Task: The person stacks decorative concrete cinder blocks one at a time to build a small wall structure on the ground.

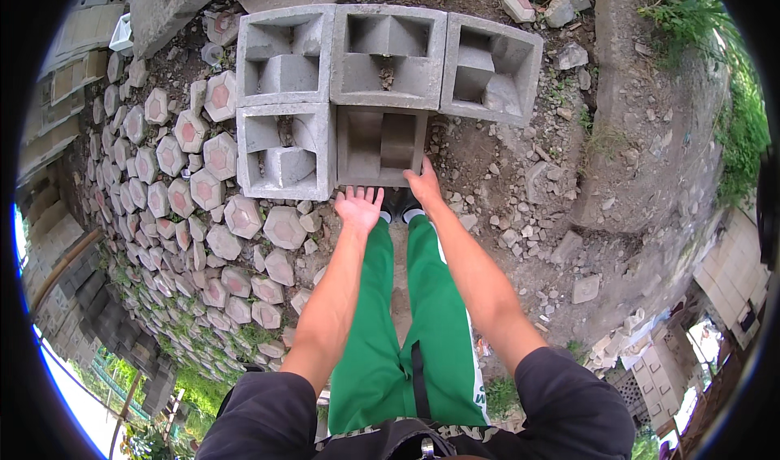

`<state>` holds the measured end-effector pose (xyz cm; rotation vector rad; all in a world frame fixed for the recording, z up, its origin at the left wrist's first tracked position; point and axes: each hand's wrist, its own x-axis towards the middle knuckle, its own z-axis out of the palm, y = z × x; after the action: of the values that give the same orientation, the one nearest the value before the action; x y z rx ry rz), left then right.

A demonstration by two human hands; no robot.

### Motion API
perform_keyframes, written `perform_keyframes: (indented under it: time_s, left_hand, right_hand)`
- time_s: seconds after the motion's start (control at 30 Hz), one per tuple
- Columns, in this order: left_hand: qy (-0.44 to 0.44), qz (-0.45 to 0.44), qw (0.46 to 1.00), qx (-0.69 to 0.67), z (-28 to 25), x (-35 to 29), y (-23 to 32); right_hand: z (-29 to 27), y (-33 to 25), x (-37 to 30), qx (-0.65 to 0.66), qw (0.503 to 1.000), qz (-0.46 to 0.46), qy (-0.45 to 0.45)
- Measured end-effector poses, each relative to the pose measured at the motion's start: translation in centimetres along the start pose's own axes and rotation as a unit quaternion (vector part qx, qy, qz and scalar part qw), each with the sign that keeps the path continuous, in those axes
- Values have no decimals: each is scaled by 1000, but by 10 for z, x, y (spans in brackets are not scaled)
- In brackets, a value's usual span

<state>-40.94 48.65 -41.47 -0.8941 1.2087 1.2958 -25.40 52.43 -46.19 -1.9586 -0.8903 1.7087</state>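
Observation:
A darker, brownish-grey hollow concrete block [363, 147] sits in the near row, directly in front of my feet. My right hand [424, 188] grips its near right corner, thumb over the rim and fingers along the outer side. Palm up, my left hand [358, 206] has its fingers spread, with the tips at the block's near edge. Left of this block is a lighter grey concrete block [327, 151]. Behind them stands a row of three more hollow blocks: a left one [284, 101], a middle one [388, 100] and a slightly turned right one [532, 78].
Many hexagonal paving stones [191, 132] lie piled on the left. To the right, the dirt is strewn with rubble [528, 224] beside a raised earth-covered ledge [626, 159]. A concrete slab [166, 9] leans at the far left. Stacked blocks [660, 371] show at the lower right.

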Motion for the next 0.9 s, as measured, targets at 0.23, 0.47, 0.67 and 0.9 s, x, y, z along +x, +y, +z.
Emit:
perform_keyframes:
  time_s: [0.23, 0.47, 0.67, 0.9]
  left_hand:
    - [-128, -2, 855, 503, -19, -125, -26]
    - [-220, 178, 697, 658, -8, -213, 4]
    - [-286, 240, 584, 721, 31, -283, 9]
    - [-398, 229, 554, 695, 79, -344, -25]
  right_hand:
    - [-56, -26, -115, 96, 991, 76, -44]
    - [-94, -92, -239, 143, 986, 44, -78]
    - [-141, -142, -315, 207, 978, -21, -3]
    - [-191, -169, -360, 297, 937, -106, 147]
